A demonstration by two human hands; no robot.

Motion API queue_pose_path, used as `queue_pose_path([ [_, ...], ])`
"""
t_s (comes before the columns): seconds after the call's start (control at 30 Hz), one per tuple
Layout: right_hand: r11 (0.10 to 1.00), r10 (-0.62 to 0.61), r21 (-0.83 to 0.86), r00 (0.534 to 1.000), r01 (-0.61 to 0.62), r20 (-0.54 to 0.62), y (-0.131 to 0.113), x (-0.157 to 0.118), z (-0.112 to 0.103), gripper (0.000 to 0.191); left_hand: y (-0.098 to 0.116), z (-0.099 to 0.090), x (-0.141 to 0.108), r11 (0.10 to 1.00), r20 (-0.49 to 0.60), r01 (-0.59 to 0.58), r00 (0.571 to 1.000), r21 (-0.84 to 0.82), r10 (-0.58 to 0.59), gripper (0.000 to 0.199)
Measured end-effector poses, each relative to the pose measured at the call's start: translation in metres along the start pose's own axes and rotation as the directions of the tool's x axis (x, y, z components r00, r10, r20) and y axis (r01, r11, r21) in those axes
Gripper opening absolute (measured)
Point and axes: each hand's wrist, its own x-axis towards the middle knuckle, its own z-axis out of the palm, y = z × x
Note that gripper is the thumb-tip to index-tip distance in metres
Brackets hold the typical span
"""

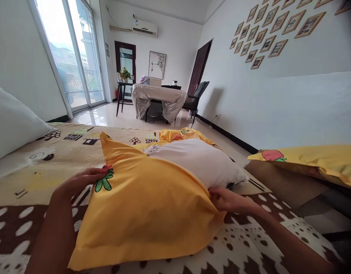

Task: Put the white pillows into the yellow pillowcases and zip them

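A yellow pillowcase [152, 213] with a printed strawberry lies in front of me, drawn part of the way over a white pillow [198, 158]. The far part of the pillow sticks out of the case's opening. My left hand [84, 179] holds the left side of the pillowcase beside the strawberry print, its thumb hidden. At the right end of the opening, my right hand [231, 199] pinches the edge of the case, its fingertips partly tucked behind the cloth.
A patterned blanket [78, 152] covers the bed beneath. Another white pillow [12, 121] lies at the left. More yellow cloth [189, 134] is bunched beyond the pillow, and a yellow strawberry-print piece [312, 161] rests at the right. A covered table [161, 93] and chair [196, 99] stand farther back.
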Motion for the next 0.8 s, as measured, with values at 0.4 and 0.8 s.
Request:
queue_pose_path([
  [0.4, 0.963, 0.003, -0.263, 0.978, -0.059, -0.207, 0.005, -0.025, 0.045, 0.049, 0.009, 0.007, -0.01, 0.998, 0.023, -0.027, 0.999, 0.05, 0.026, 0.058],
  [0.8, 0.986, 0.152, 0.128, 0.872, -0.104, -0.465, 0.019, 0.003, 0.026, 0.022, -0.001, 0.0, -0.005, 0.997, -0.016, -0.071, 0.997, 0.037, 0.072, 0.055],
])
